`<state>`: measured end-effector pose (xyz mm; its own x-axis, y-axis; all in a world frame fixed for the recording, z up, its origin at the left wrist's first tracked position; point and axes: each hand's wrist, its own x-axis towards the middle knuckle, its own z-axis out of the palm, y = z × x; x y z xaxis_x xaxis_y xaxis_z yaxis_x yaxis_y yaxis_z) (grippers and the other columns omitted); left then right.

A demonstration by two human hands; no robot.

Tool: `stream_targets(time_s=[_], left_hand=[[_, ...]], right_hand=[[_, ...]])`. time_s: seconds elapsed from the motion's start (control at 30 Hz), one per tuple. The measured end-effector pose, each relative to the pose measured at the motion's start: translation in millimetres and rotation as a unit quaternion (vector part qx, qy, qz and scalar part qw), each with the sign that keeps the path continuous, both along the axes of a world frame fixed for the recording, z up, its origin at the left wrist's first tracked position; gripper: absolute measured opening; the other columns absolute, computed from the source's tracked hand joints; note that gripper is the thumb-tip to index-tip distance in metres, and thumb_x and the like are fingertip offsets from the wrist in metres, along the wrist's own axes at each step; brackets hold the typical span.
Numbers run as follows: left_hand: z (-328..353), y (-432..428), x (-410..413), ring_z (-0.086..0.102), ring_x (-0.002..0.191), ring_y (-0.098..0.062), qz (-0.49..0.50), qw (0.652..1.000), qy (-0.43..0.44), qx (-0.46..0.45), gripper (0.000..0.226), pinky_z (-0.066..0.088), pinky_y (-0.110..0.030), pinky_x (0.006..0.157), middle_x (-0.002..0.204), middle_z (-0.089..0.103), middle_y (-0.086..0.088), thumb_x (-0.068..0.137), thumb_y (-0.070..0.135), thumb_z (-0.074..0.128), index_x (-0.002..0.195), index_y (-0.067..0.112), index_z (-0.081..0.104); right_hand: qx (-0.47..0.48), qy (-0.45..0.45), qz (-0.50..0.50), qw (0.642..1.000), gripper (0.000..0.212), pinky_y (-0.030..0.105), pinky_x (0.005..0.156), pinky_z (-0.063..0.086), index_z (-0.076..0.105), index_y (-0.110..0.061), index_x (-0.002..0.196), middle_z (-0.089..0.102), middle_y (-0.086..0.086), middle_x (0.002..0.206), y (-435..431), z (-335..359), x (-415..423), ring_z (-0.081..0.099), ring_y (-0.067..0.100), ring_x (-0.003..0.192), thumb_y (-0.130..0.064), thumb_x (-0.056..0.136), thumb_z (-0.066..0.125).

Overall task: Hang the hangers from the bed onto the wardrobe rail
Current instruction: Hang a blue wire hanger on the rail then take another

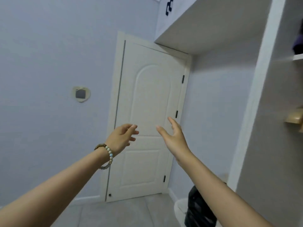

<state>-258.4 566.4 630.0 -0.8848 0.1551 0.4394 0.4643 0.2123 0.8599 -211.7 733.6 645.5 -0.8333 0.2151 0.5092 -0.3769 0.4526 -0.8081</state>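
In the head view both bare arms reach toward the white door (147, 112) at centre. The left hand (122, 136), a beaded bracelet (108, 155) on its wrist, has a wide grip with loosely spread fingers holding nothing, and the right hand (174, 136), just beside it at 3 o'clock, is equally wide with straight fingers. The wardrobe (262, 122) fills the 3 o'clock side; at its far edge juts a tan wooden piece (294, 119), too blurred to tell whether it is a hanger, and a black bag (199, 208) sits at 5 o'clock.
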Motion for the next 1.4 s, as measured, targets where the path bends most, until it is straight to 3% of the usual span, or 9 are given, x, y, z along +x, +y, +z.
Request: stream_targets(time_s=[0.1, 0.3, 0.4, 0.63, 0.8, 0.97, 1.07, 1.27, 1.4], left_hand=[[-48.0, -95.6, -9.2, 0.061, 0.094, -0.017, 0.087, 0.995, -0.023, -0.033, 0.035, 0.048, -0.038, 0.089, 0.112, 0.063, -0.001, 0.097, 0.033, 0.038, 0.121, 0.013, 0.053], [-175.9, -280.5, 10.9, 0.05, 0.122, -0.02, 0.199, 0.968, -0.125, -0.087, 0.045, 0.036, -0.026, 0.098, 0.135, 0.052, -0.006, 0.094, 0.034, 0.045, 0.133, 0.014, 0.045], [-242.9, -360.1, 42.0, 0.038, 0.134, -0.019, 0.245, 0.943, -0.196, -0.112, 0.057, 0.029, -0.031, 0.109, 0.146, 0.039, -0.004, 0.091, 0.041, 0.049, 0.141, 0.018, 0.035], [-378.1, -490.0, 120.7, 0.029, 0.139, -0.021, 0.338, 0.869, -0.337, -0.131, 0.072, 0.026, -0.032, 0.114, 0.152, 0.027, -0.006, 0.087, 0.046, 0.053, 0.145, 0.013, 0.026], [-465.9, -532.0, 173.9, 0.039, 0.132, -0.027, 0.375, 0.816, -0.433, -0.08, 0.069, 0.034, -0.034, 0.107, 0.15, 0.032, -0.01, 0.087, 0.045, 0.053, 0.144, 0.014, 0.028], [-536.0, -543.7, 203.7, 0.041, 0.131, -0.027, 0.4, 0.787, -0.468, -0.029, 0.056, 0.033, -0.027, 0.102, 0.142, 0.042, -0.016, 0.09, 0.029, 0.056, 0.137, 0.004, 0.038], [-577.0, -547.1, 211.8, 0.039, 0.132, -0.027, 0.393, 0.772, -0.498, -0.024, 0.058, 0.032, -0.027, 0.103, 0.145, 0.039, -0.015, 0.092, 0.033, 0.051, 0.14, 0.006, 0.032], [-654.8, -550.8, 210.3, 0.044, 0.128, -0.026, 0.409, 0.738, -0.531, 0.078, 0.058, 0.033, -0.026, 0.102, 0.138, 0.046, -0.015, 0.091, 0.031, 0.053, 0.136, 0.0, 0.035], [-688.7, -548.2, 208.4, 0.049, 0.122, -0.029, 0.418, 0.718, -0.547, 0.1, 0.046, 0.035, -0.027, 0.098, 0.131, 0.052, -0.016, 0.093, 0.026, 0.05, 0.129, -0.002, 0.044]], right_hand=[[0.027, -0.054, 0.065, 0.996, 0.066, 0.023, 0.11, 0.018, 0.027, -0.026, 0.146, 0.016, -0.01, 0.155, -82.1, -42.7, -28.2, 0.018, 0.008, 0.142, -0.039, 0.089, 0.057], [0.079, -0.189, 0.181, 0.962, 0.074, 0.031, 0.114, 0.018, 0.021, -0.025, 0.148, 0.008, -0.008, 0.157, -242.0, -155.3, -57.9, 0.013, 0.012, 0.144, -0.044, 0.086, 0.058], [0.114, -0.248, 0.233, 0.934, 0.082, 0.033, 0.115, 0.018, 0.017, -0.027, 0.148, 0.005, -0.009, 0.157, -315.8, -219.2, -53.6, 0.012, 0.013, 0.145, -0.048, 0.082, 0.062], [0.172, -0.332, 0.319, 0.871, 0.088, 0.032, 0.115, 0.018, 0.02, -0.022, 0.148, 0.007, -0.001, 0.158, -456.3, -358.0, -24.3, 0.013, 0.017, 0.145, -0.042, 0.078, 0.07], [0.194, -0.39, 0.354, 0.827, 0.089, 0.038, 0.116, 0.023, 0.022, -0.02, 0.148, 0.008, 0.002, 0.157, -519.4, -450.7, 3.4, 0.014, 0.02, 0.145, -0.038, 0.077, 0.073], [0.204, -0.44, 0.359, 0.798, 0.085, 0.029, 0.115, 0.022, 0.027, -0.013, 0.146, 0.022, 0.006, 0.154, -552.3, -531.3, 28.5, 0.022, 0.019, 0.143, -0.032, 0.077, 0.074], [0.182, -0.487, 0.347, 0.78, 0.083, 0.026, 0.11, 0.026, 0.029, -0.009, 0.144, 0.031, 0.008, 0.151, -561.4, -574.9, 41.0, 0.032, 0.02, 0.138, -0.026, 0.077, 0.075], [0.09, -0.569, 0.321, 0.752, 0.074, 0.026, 0.098, 0.038, 0.031, -0.005, 0.142, 0.039, 0.01, 0.144, -576.6, -650.7, 60.0, 0.044, 0.022, 0.129, -0.011, 0.081, 0.071], [0.018, -0.608, 0.314, 0.729, 0.071, 0.042, 0.103, 0.042, 0.032, -0.008, 0.142, 0.039, 0.006, 0.146, -588.8, -687.9, 70.7, 0.046, 0.023, 0.128, -0.006, 0.082, 0.068]])
